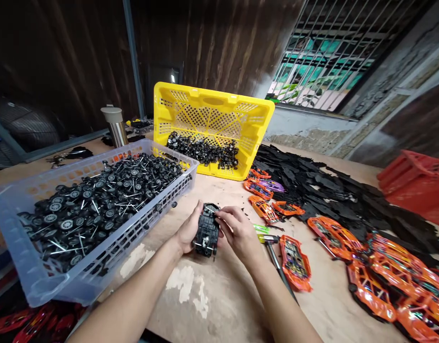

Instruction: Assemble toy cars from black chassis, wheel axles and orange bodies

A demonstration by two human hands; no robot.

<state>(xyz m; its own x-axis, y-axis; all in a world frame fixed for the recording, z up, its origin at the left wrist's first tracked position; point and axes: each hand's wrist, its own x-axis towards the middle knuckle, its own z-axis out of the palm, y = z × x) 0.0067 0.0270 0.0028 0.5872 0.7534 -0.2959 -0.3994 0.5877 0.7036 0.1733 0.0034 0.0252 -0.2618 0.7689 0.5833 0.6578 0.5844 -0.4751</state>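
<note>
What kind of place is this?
Probably a toy-car workshop. A see-through, bluish plastic basket holds heaps of small black wheels, shiny orange plastic car bodies lie on the wooden table, and the person's left hand holds a black plastic car base.

One chassis (207,226), one hammer (277,263), one tumbler (118,132), three crates (214,93)

I'm seeing two bare forearms (140,290) tapering toward uncovered wrists (255,261); the left hand (188,232) and the right hand (242,236) are going gloveless, slim fingers (229,215) showing.
</note>
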